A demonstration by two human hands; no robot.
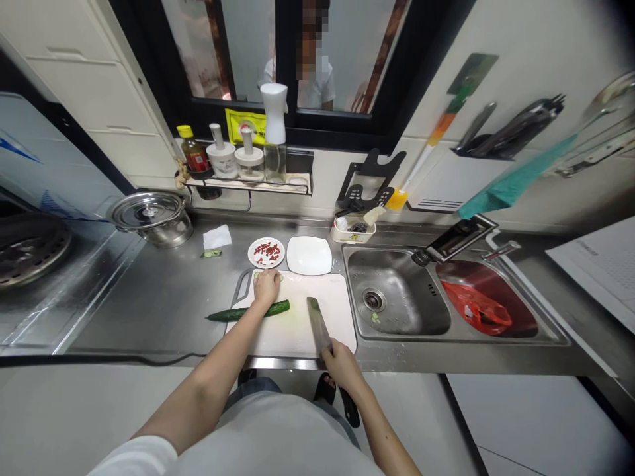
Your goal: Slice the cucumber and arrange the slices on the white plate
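Note:
A long dark green cucumber (pixel 248 311) lies across the left part of the white cutting board (pixel 302 337), its tip past the board's left edge. My left hand (pixel 266 288) is at the board's upper left, beyond the cucumber, fingers down beside pale green slices (pixel 280 277); what its fingers hold is too small to make out. In my right hand (pixel 341 365) is the handle of a knife (pixel 318 322), its broad blade over the board's right side. Above the board sit a round plate of red pieces (pixel 266 253) and a white square plate (pixel 309 256).
A double sink (pixel 397 330) with a faucet (pixel 451 241) adjoins the board's right side. At the left are a lidded steel pot (pixel 153 218) and a stove (pixel 32 248). A condiment rack (pixel 248 184) hangs behind. A white tissue (pixel 217 237) lies on the counter.

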